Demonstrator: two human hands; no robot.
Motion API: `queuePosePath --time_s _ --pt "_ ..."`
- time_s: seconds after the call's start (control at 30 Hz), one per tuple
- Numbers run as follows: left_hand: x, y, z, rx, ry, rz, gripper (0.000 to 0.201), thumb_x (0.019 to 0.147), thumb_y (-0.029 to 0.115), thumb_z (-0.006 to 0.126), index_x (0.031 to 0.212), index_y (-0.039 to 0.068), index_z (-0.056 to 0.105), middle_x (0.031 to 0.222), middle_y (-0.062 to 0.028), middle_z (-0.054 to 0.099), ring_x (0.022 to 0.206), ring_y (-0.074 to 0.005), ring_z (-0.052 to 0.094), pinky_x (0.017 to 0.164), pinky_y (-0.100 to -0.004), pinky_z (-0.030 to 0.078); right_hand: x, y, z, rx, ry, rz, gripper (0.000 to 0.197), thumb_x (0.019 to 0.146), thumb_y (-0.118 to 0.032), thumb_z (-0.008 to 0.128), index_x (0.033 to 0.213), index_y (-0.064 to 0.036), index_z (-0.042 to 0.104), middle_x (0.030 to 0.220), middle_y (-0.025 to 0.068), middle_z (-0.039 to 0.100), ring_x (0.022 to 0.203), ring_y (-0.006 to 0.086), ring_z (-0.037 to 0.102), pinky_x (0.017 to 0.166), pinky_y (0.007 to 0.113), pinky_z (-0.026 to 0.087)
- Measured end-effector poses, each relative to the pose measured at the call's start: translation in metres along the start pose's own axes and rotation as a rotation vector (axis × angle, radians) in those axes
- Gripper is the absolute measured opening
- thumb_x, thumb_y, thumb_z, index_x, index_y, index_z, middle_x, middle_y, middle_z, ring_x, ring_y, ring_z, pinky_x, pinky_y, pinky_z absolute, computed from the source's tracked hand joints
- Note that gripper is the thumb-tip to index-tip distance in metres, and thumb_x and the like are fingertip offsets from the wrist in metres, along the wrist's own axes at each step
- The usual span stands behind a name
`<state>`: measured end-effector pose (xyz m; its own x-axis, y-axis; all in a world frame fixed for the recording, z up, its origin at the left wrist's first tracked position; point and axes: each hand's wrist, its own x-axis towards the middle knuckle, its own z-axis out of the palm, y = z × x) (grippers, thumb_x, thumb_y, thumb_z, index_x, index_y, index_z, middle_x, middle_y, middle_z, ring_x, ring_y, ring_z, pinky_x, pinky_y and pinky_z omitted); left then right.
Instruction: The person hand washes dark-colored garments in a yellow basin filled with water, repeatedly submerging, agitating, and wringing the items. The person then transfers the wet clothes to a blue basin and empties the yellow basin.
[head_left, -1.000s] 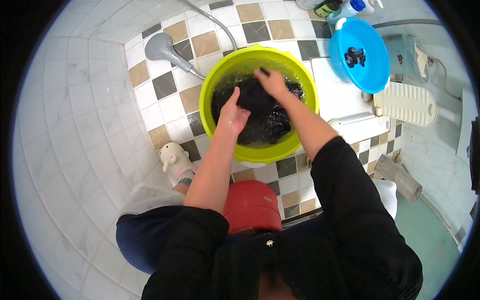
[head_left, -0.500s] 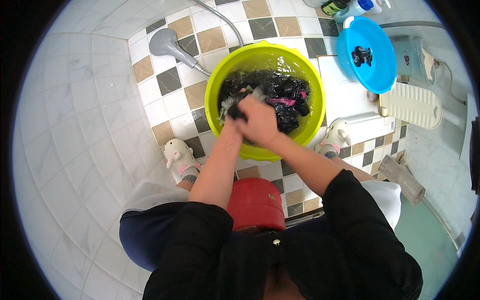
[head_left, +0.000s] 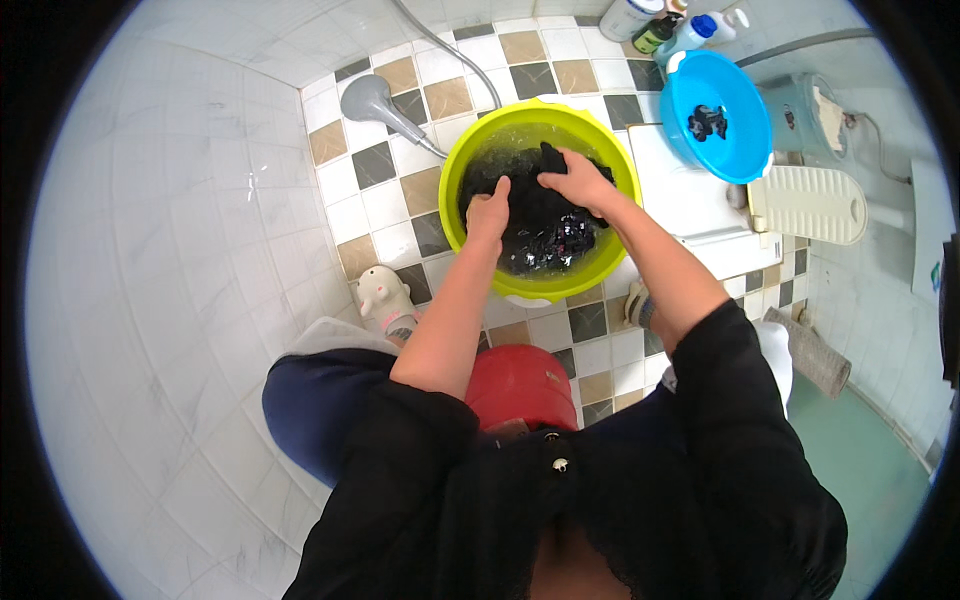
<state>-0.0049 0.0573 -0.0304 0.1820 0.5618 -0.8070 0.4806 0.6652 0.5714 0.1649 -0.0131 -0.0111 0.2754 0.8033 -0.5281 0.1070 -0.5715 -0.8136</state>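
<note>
A yellow-green basin [head_left: 450,190] of water stands on the tiled floor in front of me. Black wet cloth [head_left: 535,212] fills much of it, partly under water, with shiny wet folds near the front. My right hand [head_left: 582,184] is closed on a bunched piece of this cloth, which pokes up past the thumb. On the left side of the basin, my left hand [head_left: 489,212] has its thumb up, and its fingers curl down into the cloth, mostly hidden. The hands are apart, both inside the rim.
A shower head [head_left: 372,98] with its hose lies left of the basin. At the back right are a blue basin [head_left: 738,90] holding small black cloth [head_left: 707,122], several bottles [head_left: 688,38] and a cream ribbed board [head_left: 808,204]. A red stool or bucket [head_left: 522,385] sits between my legs.
My hands were pressed together over a black bunch at the basin's left; now they have separated, the right farther right. The pink strip no longer shows, and black cloth is spread between them.
</note>
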Motion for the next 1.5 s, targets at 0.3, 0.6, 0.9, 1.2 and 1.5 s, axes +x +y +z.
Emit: queuePosePath --time_s 0.3,0.6,0.9,1.2,1.5 --pt "-0.13 0.078 -0.017 -0.464 -0.547 0.44 0.082 0.09 0.066 0.019 0.132 0.0 0.043 0.129 -0.0103 0.051 0.118 -0.0204 0.048 0.102 -0.0323 0.035 -0.146 -0.213 -0.02 0.266 0.026 -0.314 0.039 0.077 -0.014 0.069 0.107 0.0048 0.053 0.096 0.0119 0.063 0.084 0.0171 0.063 0.076 0.03 0.052" --pt "-0.18 0.085 -0.024 -0.344 -0.88 0.588 0.056 0.096 0.037 0.034 0.124 -0.009 0.045 0.121 -0.0208 0.056 0.113 -0.0281 0.055 0.097 -0.0368 0.044 -0.234 -0.322 -0.046 0.46 0.127 -0.688 0.014 0.08 -0.01 0.062 0.087 0.0009 0.056 0.073 0.0064 0.058 0.065 0.0155 0.056 0.059 0.029 0.047" --pt "-0.215 0.07 -0.057 -0.267 -0.948 0.498 0.095 0.079 0.077 0.008 0.128 0.003 0.044 0.105 -0.0168 0.06 0.087 -0.0265 0.063 0.086 -0.0387 0.05 -0.189 -0.324 -0.069 0.656 0.473 -0.826 0.01 0.08 -0.011 0.06 0.083 -0.0025 0.055 0.069 0.0037 0.055 0.06 0.0149 0.054 0.052 0.03 0.043" --pt "-0.236 0.079 -0.055 -0.071 -0.742 0.698 0.034 0.085 0.029 0.066 0.105 0.003 0.057 0.082 -0.0049 0.062 0.076 -0.0135 0.059 0.077 -0.0301 0.049 -0.114 -0.139 -0.087 0.433 0.583 -0.417 0.041 0.078 -0.019 0.07 0.108 0.0061 0.054 0.096 0.0129 0.063 0.084 0.0207 0.062 0.076 0.031 0.051" --pt "-0.216 0.069 -0.049 0.158 -0.535 0.928 0.039 0.067 0.016 0.071 0.102 0.001 0.061 0.094 -0.0092 0.065 0.089 -0.019 0.061 0.083 -0.0299 0.047 -0.17 -0.068 -0.036 -0.235 0.3 -0.364 0.086 0.067 -0.018 0.078 0.138 -0.0044 0.031 0.132 0.0194 0.041 0.122 0.0284 0.042 0.101 0.035 0.035"
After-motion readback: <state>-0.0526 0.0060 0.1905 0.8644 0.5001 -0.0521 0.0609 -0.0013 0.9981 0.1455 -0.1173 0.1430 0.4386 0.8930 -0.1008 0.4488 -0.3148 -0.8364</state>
